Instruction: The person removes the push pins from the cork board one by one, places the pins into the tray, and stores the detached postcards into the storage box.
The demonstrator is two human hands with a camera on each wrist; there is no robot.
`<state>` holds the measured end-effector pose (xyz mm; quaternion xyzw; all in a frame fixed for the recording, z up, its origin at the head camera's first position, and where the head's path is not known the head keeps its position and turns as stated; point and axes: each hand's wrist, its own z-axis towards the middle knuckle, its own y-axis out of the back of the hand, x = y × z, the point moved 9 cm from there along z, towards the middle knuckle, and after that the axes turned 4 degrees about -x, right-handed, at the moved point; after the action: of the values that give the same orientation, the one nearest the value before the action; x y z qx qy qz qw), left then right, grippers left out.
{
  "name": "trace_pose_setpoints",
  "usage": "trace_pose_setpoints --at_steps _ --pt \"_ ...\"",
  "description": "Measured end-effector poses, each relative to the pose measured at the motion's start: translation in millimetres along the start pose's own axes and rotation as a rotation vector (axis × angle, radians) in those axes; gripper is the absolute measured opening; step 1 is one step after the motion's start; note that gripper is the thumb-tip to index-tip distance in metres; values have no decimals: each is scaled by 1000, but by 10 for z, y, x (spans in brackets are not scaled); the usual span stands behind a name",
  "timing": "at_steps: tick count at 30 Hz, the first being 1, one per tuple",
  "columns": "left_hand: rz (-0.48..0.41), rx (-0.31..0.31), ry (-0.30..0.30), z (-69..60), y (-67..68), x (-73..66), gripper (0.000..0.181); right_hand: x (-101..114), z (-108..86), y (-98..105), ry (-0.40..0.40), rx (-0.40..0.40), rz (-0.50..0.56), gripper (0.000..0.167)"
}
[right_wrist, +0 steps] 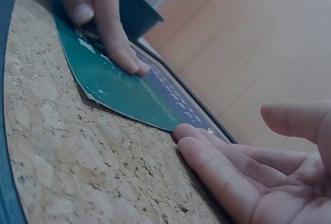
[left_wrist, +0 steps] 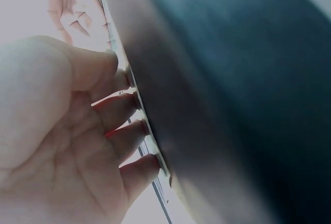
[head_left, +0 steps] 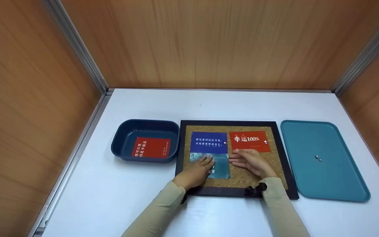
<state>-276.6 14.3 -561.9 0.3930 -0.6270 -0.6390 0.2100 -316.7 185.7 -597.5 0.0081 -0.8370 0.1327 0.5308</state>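
Observation:
A green card [head_left: 221,166] lies on the cork board [head_left: 242,182], just below a blue card [head_left: 209,142]. My left hand [head_left: 196,171] rests on the green card's left part with its fingers extended. At the card's upper right corner, the fingertips of my right hand [head_left: 250,162] touch or nearly touch its edge, fingers extended and palm turned inward. In the right wrist view the green card [right_wrist: 114,89] bows slightly, its near edge lifted off the cork. A red card [head_left: 250,141] is above my right hand, with a pin at its right side.
A dark blue bin [head_left: 118,152] holding a red card [head_left: 152,147] stands left of the board. On the right lies a teal tray [head_left: 324,177] with small metallic pins [head_left: 318,158] on it. Wooden walls enclose the white table [head_left: 104,197] at the back and sides.

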Motion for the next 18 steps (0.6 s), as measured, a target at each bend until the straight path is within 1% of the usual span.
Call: trace_pose_setpoints --at_steps 7,13,18 --pt "-18 13 18 -1 3 9 46 11 -8 -14 27 15 -29 56" --pt "-29 13 15 4 -7 10 46 23 -9 -21 23 -5 -42 53" --pt "-27 17 18 12 -6 9 46 30 -14 -21 25 0 -52 54"
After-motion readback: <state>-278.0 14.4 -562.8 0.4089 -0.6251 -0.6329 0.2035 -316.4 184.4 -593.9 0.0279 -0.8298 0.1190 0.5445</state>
